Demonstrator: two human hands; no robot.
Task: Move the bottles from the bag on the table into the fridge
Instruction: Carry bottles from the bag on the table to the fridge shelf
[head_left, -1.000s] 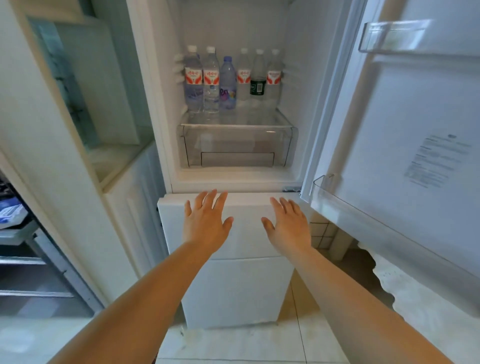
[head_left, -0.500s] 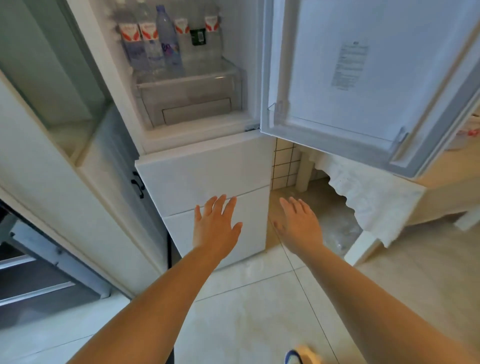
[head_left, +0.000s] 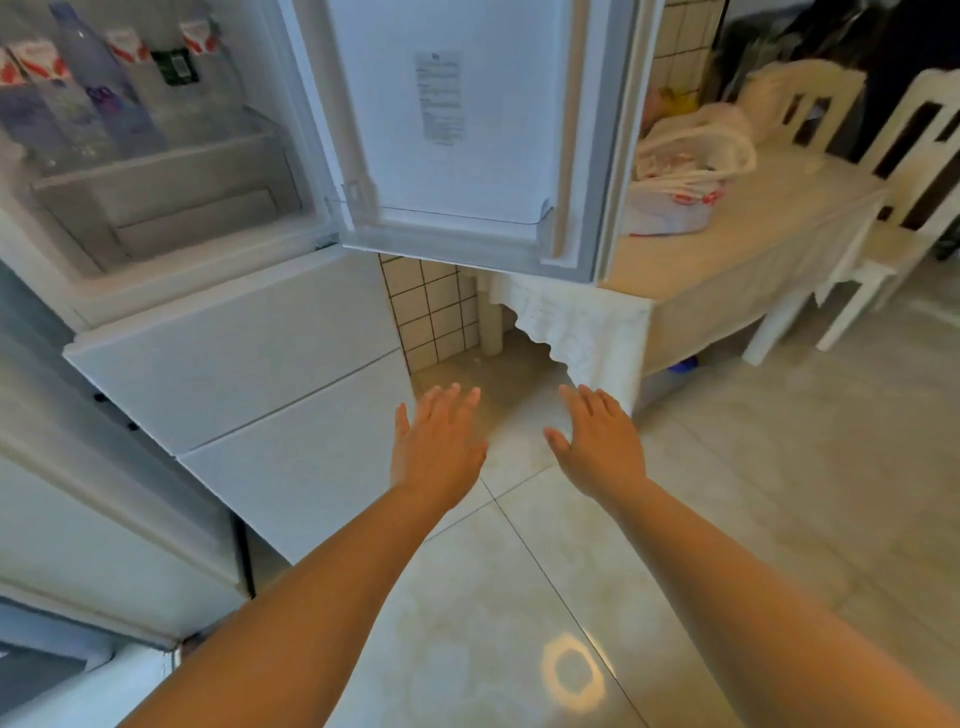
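Several water bottles (head_left: 104, 98) stand on a shelf inside the open fridge (head_left: 171, 249) at the upper left. A white plastic bag (head_left: 685, 171) with red print lies on the table (head_left: 737, 244) at the right, behind the open fridge door (head_left: 457, 130). My left hand (head_left: 436, 447) and my right hand (head_left: 602, 441) are stretched out over the floor with straight fingers, palms down, holding nothing. Both are well below and short of the bag.
The open fridge door juts between me and the table's left end. A lace cloth (head_left: 576, 322) hangs from the table edge. Two white chairs (head_left: 883, 171) stand at the far side. A white cabinet (head_left: 78, 493) flanks the fridge on the left. Pale floor tiles lie ahead.
My view has swung right from the fridge interior toward the table, and the bag has come into sight. Both hands stay empty and spread, now over the floor instead of the fridge front.
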